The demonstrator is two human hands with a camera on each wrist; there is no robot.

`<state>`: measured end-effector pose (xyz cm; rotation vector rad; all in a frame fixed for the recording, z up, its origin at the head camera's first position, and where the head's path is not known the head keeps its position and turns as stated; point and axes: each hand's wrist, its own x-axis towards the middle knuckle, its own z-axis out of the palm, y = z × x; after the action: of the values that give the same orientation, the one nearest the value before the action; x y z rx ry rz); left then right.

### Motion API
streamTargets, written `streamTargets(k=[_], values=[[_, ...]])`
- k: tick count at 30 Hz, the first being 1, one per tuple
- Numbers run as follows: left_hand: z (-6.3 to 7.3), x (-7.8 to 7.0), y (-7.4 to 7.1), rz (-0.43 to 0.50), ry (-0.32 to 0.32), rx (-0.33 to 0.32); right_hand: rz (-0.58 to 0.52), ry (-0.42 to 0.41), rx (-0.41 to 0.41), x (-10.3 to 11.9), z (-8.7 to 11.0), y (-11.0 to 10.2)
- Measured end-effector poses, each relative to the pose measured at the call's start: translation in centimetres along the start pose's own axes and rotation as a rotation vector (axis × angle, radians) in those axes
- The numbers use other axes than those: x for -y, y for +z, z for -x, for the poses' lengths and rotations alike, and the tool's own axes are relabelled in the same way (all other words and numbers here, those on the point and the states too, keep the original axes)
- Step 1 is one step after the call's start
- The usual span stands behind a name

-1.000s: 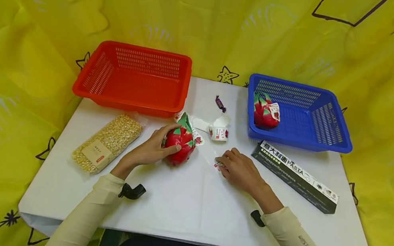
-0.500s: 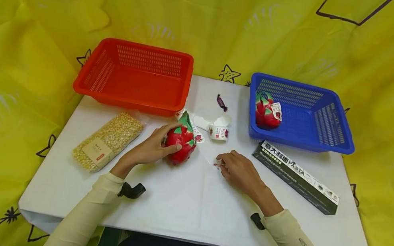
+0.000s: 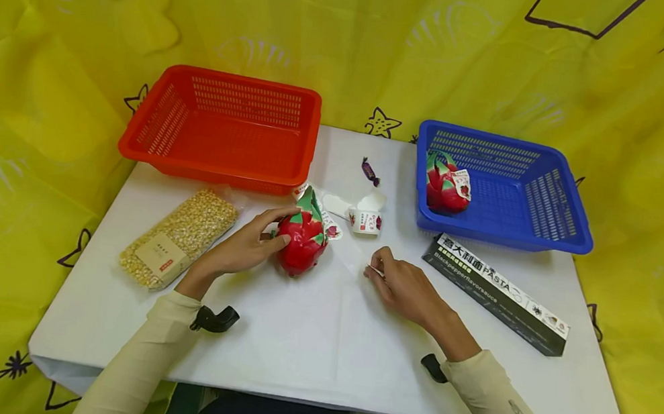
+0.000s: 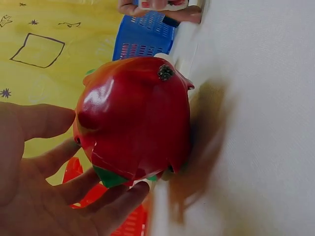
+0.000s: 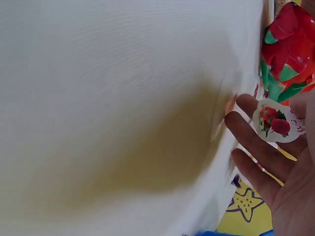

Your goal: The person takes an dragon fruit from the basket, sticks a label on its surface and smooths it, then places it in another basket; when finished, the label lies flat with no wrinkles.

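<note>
A red toy-like dragon fruit (image 3: 304, 241) with green leaf tips lies on the table, left of centre. My left hand (image 3: 252, 239) is around its left side, fingers spread and fairly straight; in the left wrist view the thumb touches the red skin (image 4: 133, 118). My right hand (image 3: 405, 285) is to the right, low over the table. Between its thumb and index finger it pinches a white label (image 5: 279, 121) printed with red fruit. A printed white strip (image 3: 331, 226) lies behind the dragon fruit, and a curled label roll (image 3: 365, 222) stands beside it.
A red basket (image 3: 220, 175) stands at the back left. The blue basket (image 3: 505, 235) at the back right holds another dragon fruit (image 3: 445, 192). A bag of corn kernels (image 3: 196, 223), a black pasta box (image 3: 499, 295) and a purple wrapped candy (image 3: 370, 170) lie on the table.
My left thumb has drawn back leftward from the front of the dragon fruit, and that grasp looks looser. The right fingers have shifted on the label; the dragon fruit stays in place.
</note>
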<state>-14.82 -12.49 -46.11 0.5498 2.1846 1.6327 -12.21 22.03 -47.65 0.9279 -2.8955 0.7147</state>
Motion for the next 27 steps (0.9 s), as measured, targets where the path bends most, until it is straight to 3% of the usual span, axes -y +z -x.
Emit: streamTargets(k=[6,8,15,27], values=[[0.3,0.6,-0.5,0.007,-0.019,-0.031,-0.289,-0.052,-0.076,4.3,-3.0,-0.1],[0.4,0.8,-0.6,0.011,-0.020,-0.032,-0.333,-0.099,-0.091,6.0,-4.4,0.0],[0.3,1.0,-0.6,0.012,0.010,0.022,-0.254,-0.143,-0.117,9.0,-7.3,1.5],[0.7,0.9,-0.8,0.016,-0.009,0.041,-0.112,-0.133,-0.154,9.4,-9.0,3.4]])
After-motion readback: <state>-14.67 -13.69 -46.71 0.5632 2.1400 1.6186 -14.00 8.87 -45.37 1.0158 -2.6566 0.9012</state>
